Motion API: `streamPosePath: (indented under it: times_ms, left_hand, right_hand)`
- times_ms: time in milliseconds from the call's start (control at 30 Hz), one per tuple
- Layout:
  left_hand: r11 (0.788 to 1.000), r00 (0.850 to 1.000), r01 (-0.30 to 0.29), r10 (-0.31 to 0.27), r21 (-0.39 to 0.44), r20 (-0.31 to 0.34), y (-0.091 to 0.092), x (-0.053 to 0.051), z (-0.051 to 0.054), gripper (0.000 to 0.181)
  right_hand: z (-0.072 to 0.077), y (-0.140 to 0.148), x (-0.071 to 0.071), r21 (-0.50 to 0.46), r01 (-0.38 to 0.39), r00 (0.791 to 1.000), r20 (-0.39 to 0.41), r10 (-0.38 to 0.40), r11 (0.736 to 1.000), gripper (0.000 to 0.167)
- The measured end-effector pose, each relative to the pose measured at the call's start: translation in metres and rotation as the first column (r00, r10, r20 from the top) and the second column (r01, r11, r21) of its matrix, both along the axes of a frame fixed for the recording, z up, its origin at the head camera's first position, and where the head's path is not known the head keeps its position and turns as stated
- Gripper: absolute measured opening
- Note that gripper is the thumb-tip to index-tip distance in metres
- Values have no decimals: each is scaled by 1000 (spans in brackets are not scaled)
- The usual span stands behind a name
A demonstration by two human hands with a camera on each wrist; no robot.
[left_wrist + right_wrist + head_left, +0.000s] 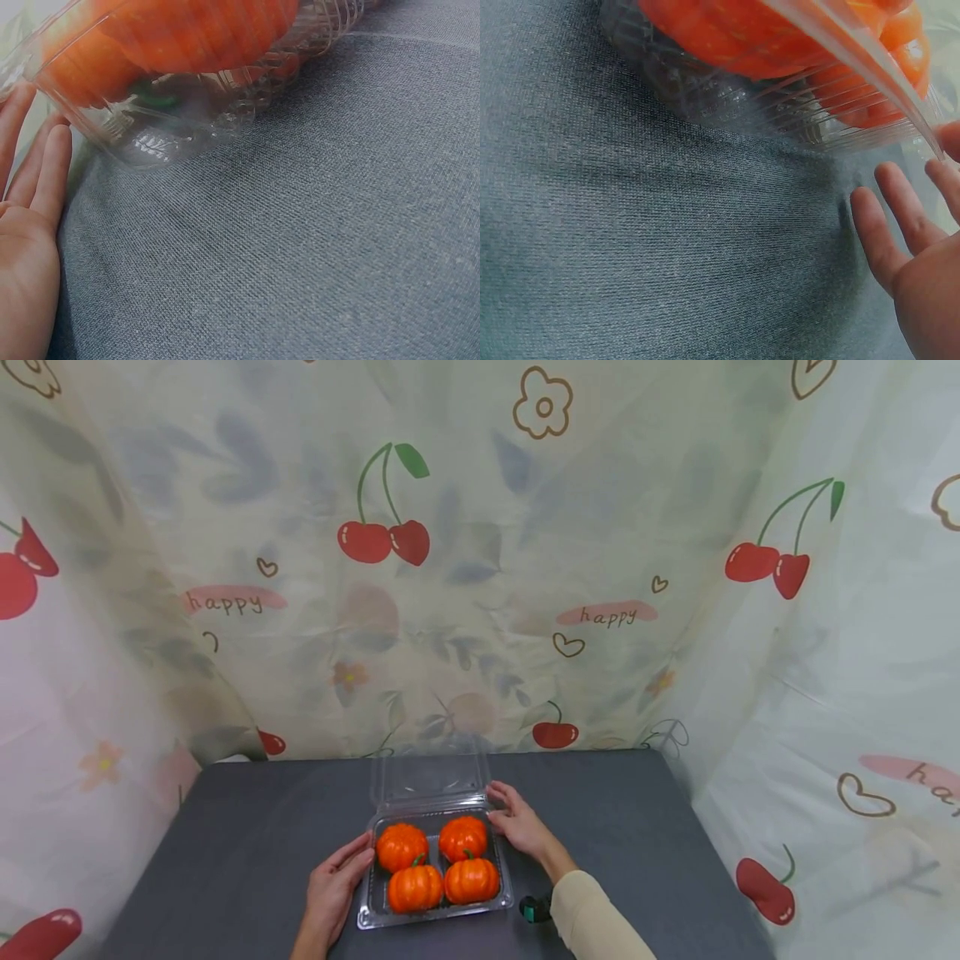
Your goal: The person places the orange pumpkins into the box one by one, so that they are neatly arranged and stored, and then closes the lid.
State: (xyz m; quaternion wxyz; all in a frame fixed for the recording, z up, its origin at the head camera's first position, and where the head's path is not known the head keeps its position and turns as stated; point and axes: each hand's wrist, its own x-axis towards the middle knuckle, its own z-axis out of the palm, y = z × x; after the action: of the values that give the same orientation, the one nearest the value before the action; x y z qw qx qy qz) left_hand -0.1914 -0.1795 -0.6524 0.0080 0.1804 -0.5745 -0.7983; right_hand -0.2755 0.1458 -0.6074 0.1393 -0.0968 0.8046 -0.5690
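Note:
A clear plastic clamshell container (435,917) sits on the dark table with its lid (431,777) raised at the back. Several small orange toy pumpkins (415,888) with green stems lie in its base. My left hand (335,881) is at the container's left side, its fairly straight fingers (52,172) touching the wall near the rim. At the far right corner, my right hand (525,827) holds the rim between thumb and index finger. In the right wrist view its other fingers (874,232) stretch below the rim, apart from the wall.
A small black object with a green patch (534,908) lies by the right sleeve (596,914). The grey cloth-covered table (247,852) runs back to a printed curtain (465,635), which also hangs along both sides.

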Motion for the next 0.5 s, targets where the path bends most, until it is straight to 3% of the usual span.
streamPosePath:
  times_ms: [500]
  left_hand:
    - [1000,1000,16,-16,5,2,0,0,0,71]
  right_hand:
    - [-1,1,-3,-108,7,1000,-22,-9,994,76]
